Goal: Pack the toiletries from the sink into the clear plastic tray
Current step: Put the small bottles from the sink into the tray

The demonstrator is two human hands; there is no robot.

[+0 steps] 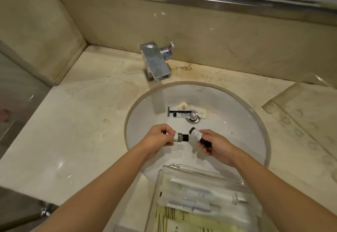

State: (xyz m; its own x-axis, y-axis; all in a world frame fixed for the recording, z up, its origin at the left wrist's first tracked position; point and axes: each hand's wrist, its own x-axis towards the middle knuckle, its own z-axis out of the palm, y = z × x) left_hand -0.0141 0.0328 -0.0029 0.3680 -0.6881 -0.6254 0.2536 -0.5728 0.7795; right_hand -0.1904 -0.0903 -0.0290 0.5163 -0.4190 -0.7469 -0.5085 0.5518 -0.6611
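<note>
Over the sink (237,115) my left hand (157,137) grips a small bottle (179,137) lying sideways, cap toward 3 o'clock. My right hand (214,146) clasps a second bottle (197,136), tilted, cap toward 11 o'clock, the two caps almost touching. At 12 o'clock, around the drain, lie a razor (175,112), a tube (182,115) and two round soaps (202,113). At 6 o'clock the clear plastic tray (164,173) holds wrapped packets.

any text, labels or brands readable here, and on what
Nothing can be read as words.
Left hand bottle: white label, print blurred.
Right hand bottle: label print too small.
Tube in the sink: print too small.
Two soaps: marks too small.
Tray packets: print blurred.
Faucet handle: red and blue dots, no words.
</note>
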